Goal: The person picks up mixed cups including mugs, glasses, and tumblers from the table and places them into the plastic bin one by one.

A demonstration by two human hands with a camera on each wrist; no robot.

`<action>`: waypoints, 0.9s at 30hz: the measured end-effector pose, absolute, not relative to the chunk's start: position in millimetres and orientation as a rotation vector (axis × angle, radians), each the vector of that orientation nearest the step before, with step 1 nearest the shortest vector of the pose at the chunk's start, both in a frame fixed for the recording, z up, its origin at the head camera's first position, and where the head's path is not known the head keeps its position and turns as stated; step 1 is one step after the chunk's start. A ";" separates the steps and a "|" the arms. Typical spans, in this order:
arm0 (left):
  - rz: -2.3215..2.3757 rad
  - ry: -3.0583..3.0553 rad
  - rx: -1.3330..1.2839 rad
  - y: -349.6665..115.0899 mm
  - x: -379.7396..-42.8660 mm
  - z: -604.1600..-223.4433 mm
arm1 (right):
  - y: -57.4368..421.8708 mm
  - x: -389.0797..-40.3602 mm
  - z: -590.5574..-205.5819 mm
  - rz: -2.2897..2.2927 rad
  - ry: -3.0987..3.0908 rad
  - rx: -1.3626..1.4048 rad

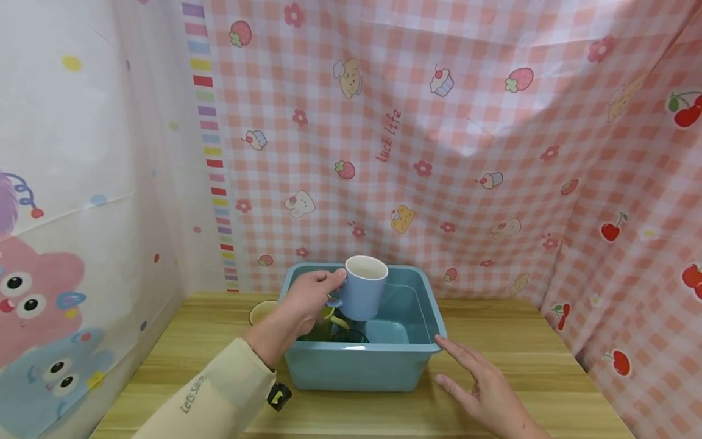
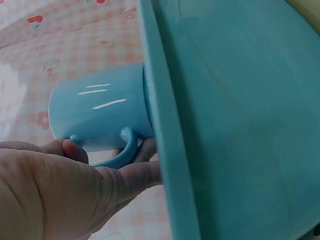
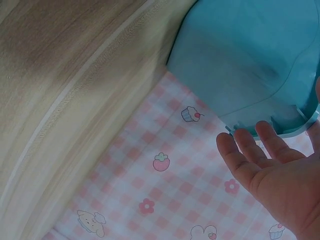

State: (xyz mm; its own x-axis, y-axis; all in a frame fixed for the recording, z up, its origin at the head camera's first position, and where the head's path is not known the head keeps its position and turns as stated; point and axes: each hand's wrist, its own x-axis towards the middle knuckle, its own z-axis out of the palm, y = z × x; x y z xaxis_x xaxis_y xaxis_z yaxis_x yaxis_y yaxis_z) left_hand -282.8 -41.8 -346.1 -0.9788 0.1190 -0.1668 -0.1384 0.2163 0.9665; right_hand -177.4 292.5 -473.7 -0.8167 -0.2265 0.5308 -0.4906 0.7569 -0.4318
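A light blue mug (image 1: 363, 296) with a white inside hangs upright over the blue-green plastic tub (image 1: 356, 367). My left hand (image 1: 308, 300) grips it by the handle, which shows curved between thumb and fingers in the left wrist view, on the mug (image 2: 100, 107). Inside the tub, partly hidden by my left hand, are an olive-green mug (image 1: 325, 326) and a dark glass rim (image 1: 351, 336). At the tub's front right corner is my right hand (image 1: 482, 387), fingers extended, fingertips right at the rim. Its fingers (image 3: 245, 150) look straight and spread in the right wrist view.
The tub stands on a wooden table (image 1: 493, 329). A pale cup (image 1: 262, 312) sits left of the tub, mostly behind my left arm. A pink checked cloth (image 1: 417, 152) hangs close behind the table, and a white patterned sheet (image 1: 109, 244) on the left.
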 end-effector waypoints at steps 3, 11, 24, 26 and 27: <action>1.846 2.284 -0.006 -33.6 -284.1 -350.9 | 292.0 -177.5 -473.5 0.777 -2.500 0.540; 1.770 2.273 0.015 -17.2 -284.0 -359.6 | 291.3 -176.2 -472.1 0.672 -2.511 0.483; 1.684 2.328 0.104 0.1 -279.6 -371.6 | 289.5 -177.3 -472.3 0.662 -2.496 0.492; 1.672 2.322 0.113 2.3 -279.1 -372.7 | 289.2 -177.3 -472.5 0.685 -2.492 0.502; 1.667 2.318 0.116 3.2 -278.9 -373.3 | 289.0 -177.3 -472.6 0.690 -2.488 0.508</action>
State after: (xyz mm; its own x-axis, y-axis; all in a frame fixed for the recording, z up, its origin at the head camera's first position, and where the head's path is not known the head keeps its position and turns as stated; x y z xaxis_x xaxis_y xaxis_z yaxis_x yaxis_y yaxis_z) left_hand -278.9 3.2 -373.3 -0.9567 0.2280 -0.1811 -0.0991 0.3298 0.9388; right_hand -177.3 289.0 -472.6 -0.8028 -0.2135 0.5568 -0.4696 0.8017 -0.3698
